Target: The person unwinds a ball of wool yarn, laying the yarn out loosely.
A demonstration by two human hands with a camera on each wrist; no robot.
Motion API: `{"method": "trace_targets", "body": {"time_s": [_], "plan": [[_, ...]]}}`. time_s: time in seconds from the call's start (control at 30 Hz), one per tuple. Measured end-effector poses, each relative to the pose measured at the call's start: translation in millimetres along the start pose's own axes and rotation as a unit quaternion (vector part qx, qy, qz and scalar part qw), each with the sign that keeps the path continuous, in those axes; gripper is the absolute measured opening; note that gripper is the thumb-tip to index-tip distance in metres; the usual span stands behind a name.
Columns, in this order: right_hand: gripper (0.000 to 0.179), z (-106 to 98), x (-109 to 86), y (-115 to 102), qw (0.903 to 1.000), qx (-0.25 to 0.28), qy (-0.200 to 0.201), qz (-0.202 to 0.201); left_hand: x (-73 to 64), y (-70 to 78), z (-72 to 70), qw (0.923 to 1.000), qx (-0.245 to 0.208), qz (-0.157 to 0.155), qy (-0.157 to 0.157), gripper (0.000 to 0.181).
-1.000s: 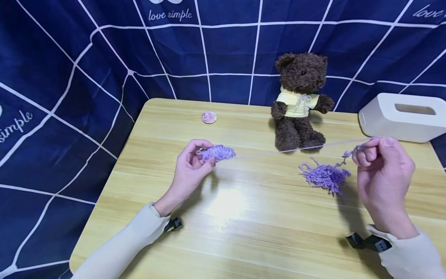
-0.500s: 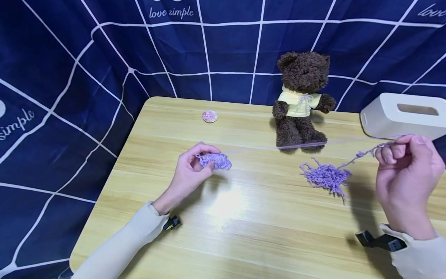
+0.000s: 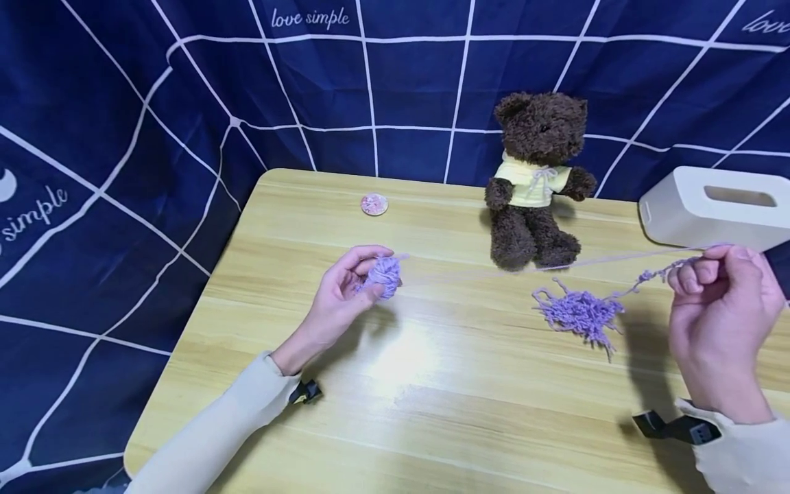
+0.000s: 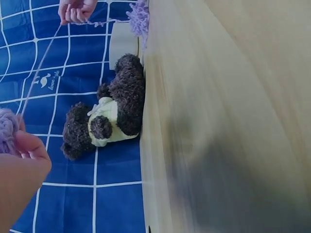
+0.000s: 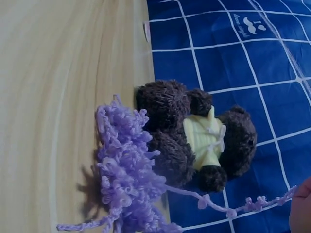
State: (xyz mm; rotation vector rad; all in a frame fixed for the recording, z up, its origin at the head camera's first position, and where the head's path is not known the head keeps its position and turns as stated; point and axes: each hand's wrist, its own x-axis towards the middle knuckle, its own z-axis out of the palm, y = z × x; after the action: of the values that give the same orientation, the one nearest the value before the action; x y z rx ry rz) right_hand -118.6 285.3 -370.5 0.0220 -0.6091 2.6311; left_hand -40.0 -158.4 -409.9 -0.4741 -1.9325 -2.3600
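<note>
My left hand [image 3: 348,288] holds a small wound ball of purple yarn [image 3: 384,276] between thumb and fingers, above the left part of the table. A thin strand stretches from it across to my right hand [image 3: 725,322], which pinches it between thumb and forefinger. From the right hand a knotted, curly length of yarn slopes down to a loose purple yarn tangle [image 3: 580,314] near the teddy bear's feet. In the right wrist view that yarn tangle [image 5: 126,170] looks loopy, with one loose end; only an edge of the right hand [image 5: 301,208] shows there.
A brown teddy bear [image 3: 537,185] in a yellow top sits at the back of the wooden table [image 3: 432,425]. A white tissue box [image 3: 716,206] stands at the back right, and a round pink patterned disc [image 3: 374,204] lies at the back. Blue gridded cloth [image 3: 407,82] hangs behind.
My right hand has moved to the right, drawing the knotted length out longer. The left hand has turned the yarn ball, which now shows a rounder side. The tangle stays nearly in place.
</note>
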Motion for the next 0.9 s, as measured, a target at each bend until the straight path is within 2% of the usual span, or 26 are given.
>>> {"method": "trace_targets", "body": {"time_s": [0.1,0.23,0.33,0.5,0.6,0.7,0.83,0.9], "plan": [[0.022,-3,2.2,0,1.0000,0.008,0.005,-0.002,-0.7,1.4,-0.7,0.9991,0.030,-0.016,-0.024,0.046],[0.023,-5,4.5,-2,1.0000,0.007,0.005,-0.003,-2.4,2.8,-0.2,0.9970,0.018,-0.027,-0.069,0.037],[0.023,-7,5.7,-5,1.0000,0.007,0.003,0.003,-3.3,3.9,1.3,0.9957,0.012,-0.030,-0.087,0.037],[0.021,-15,10.0,-12,0.9988,0.038,0.015,0.027,-5.1,3.6,-0.2,0.9947,0.058,-0.051,-0.067,0.044],[0.021,-21,15.9,-17,0.9973,0.061,0.022,0.033,-4.1,3.0,-2.8,0.9942,0.061,-0.071,-0.053,0.041],[0.019,-29,23.0,-24,0.9959,0.083,0.025,0.024,-3.2,2.4,-4.7,0.9951,0.053,-0.073,-0.039,0.034],[0.011,-43,31.0,-34,0.9881,0.145,0.051,0.005,-4.4,0.5,-7.9,0.9976,0.044,-0.051,-0.015,0.031],[0.013,-49,34.6,-39,0.9804,0.185,0.066,0.000,-4.8,-1.0,-9.7,0.9985,0.043,-0.035,0.002,0.033]]}}
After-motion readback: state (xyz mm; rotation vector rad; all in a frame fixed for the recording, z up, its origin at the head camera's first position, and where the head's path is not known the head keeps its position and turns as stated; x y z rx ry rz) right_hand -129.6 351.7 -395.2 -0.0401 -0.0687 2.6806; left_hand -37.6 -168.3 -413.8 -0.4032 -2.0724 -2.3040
